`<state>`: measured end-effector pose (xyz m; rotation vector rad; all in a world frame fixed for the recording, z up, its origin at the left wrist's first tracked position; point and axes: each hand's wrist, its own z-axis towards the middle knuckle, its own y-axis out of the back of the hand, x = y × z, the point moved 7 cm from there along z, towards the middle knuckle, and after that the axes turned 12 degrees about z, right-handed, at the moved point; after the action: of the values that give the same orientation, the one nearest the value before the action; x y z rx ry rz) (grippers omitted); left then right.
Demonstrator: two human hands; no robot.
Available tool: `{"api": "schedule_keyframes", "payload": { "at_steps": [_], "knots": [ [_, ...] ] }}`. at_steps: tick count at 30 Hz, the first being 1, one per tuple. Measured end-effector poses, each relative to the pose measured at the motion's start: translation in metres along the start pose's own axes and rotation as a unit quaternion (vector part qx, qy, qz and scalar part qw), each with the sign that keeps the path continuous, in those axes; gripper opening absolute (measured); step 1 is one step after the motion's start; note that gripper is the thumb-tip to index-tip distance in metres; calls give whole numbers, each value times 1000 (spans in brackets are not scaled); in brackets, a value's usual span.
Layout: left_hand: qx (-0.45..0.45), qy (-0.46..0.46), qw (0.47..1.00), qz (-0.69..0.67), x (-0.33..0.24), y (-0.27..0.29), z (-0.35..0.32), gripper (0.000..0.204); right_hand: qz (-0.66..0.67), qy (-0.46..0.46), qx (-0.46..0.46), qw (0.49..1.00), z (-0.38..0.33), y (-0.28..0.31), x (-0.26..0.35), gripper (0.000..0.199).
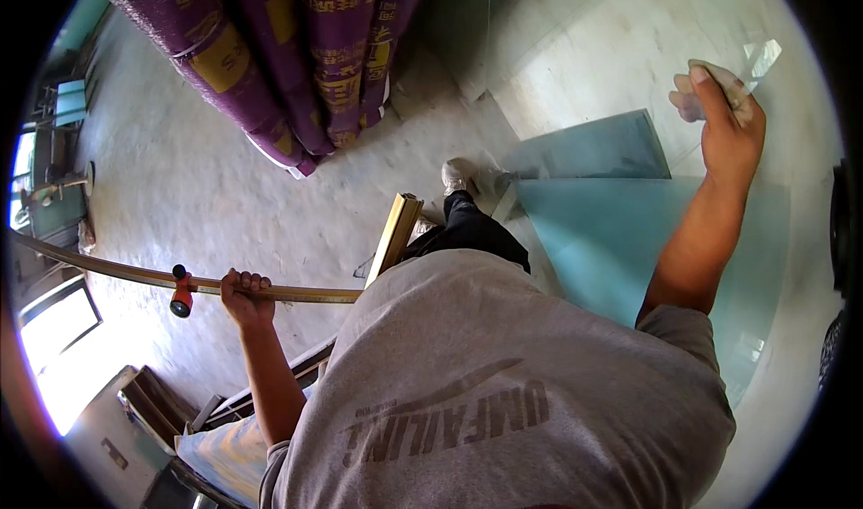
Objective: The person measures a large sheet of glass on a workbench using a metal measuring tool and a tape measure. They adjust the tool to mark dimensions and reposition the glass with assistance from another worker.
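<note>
My left hand [248, 297] is closed around a long gold-coloured T-square rule [310, 293], held low on the left. Its short thick crosspiece [394, 235] lies close to my waist. Just beyond my fist, a red and black sliding piece [182, 292] sits on the rule. Raised far out on the right, my right hand [730, 118] pinches a small clear piece of glass [762, 61] between thumb and fingers. Below that arm stands a large pale blue-green glass sheet [593, 239]. A smaller, darker glass pane [589, 150] overlaps its far edge.
Tall bundles in purple printed wrapping [261, 60] stand ahead on the left. My shoe [458, 177] rests on the pale floor [180, 194] near the glass. A standing fan [67, 185] is at the far left. Dark boards [153, 410] lean behind my left arm.
</note>
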<state>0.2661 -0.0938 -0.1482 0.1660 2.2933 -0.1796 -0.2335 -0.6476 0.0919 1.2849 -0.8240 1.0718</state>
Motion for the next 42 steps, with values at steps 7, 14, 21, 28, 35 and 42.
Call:
{"api": "schedule_keyframes", "payload": {
  "at_steps": [7, 14, 21, 28, 35, 42],
  "knots": [
    [81, 36, 996, -3, 14, -10, 38, 26, -51, 22, -17, 998, -39, 34, 0, 25],
    [111, 37, 993, -2, 30, -24, 48, 25, -65, 48, -39, 996, -84, 66, -9, 22],
    [96, 12, 995, -6, 37, -31, -23, 27, -9, 26, -48, 998, -126, 114, -50, 23],
    [64, -33, 997, -5, 85, -25, -122, 29, 35, 28, 20, 999, -159, 133, -108, 21],
    [57, -63, 996, -16, 141, 14, -221, 31, 109, 38, 18, 993, -173, 158, -136, 23],
    [56, -86, 995, -17, 155, 37, -280, 27, 246, 62, -49, 966, -188, 155, -155, 37]
  ]
}}
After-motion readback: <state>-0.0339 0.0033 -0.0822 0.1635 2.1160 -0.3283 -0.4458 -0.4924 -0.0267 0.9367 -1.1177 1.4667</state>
